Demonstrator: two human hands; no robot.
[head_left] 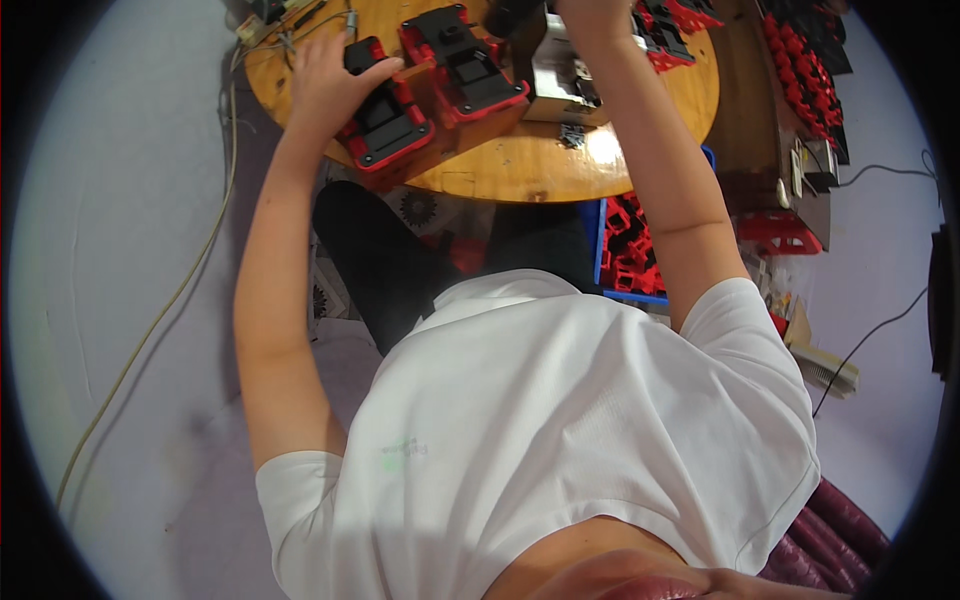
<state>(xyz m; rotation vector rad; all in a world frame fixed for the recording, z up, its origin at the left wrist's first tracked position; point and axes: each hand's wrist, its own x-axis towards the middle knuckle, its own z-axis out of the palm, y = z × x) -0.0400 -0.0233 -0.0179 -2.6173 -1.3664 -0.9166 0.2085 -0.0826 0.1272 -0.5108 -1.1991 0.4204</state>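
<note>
At the upper left, my left hand [328,85] lies with its fingers stretched out and apart. Its thumb reaches over the nearer of two black-and-red plastic assemblies [385,125]. A second such assembly [462,65] sits just to the right. Both rest on a reddish-brown box-like block [450,125] on the round wooden table. My right hand [598,14] is at the top edge, its fingers cut off by the picture, so what it may hold is hidden. Left of it is a dark object [512,16], too cropped to name.
An open carton [560,75] with small parts stands on the wooden table [500,178]. More red-and-black pieces [665,35] are beyond my right forearm. Below the table edge is a blue crate [603,245] of red parts. A cable [180,295] runs down the left wall.
</note>
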